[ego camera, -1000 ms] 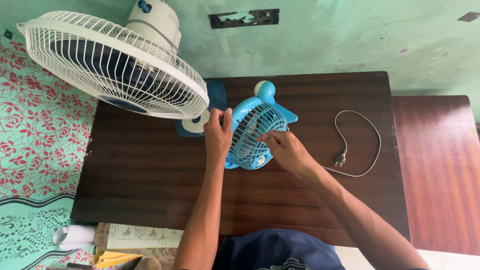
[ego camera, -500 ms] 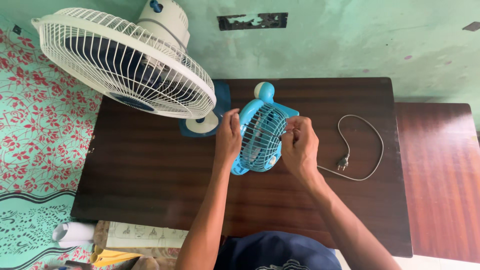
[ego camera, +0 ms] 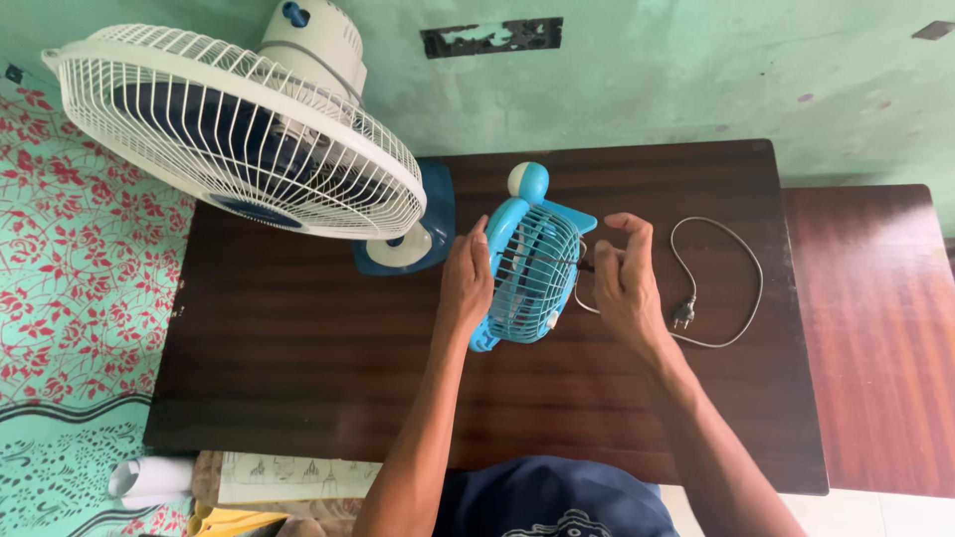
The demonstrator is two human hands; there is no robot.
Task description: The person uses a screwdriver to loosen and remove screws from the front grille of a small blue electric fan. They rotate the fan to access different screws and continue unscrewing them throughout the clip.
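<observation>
Since half a second ago our right hand [ego camera: 625, 281] has come off the grille of the small blue fan [ego camera: 532, 267] and now sits just beside its right edge, fingers loosely spread and curled. A small dark piece shows between thumb and fan; we cannot tell what it is, nor whether the fingers really pinch it. Our left hand [ego camera: 468, 281] stays wrapped on the fan's left rim; its palm and most fingertips are hidden behind the rim. That fan stands near the middle of the dark wooden table [ego camera: 298, 348], tilted. Its blades are hard to make out behind the grille. Grey cord [ego camera: 741, 264] loops to the right, its plug [ego camera: 682, 315] lying on the table near our right wrist. Behind, the large white fan [ego camera: 234, 134] covers most of its own blue base [ego camera: 435, 214].
</observation>
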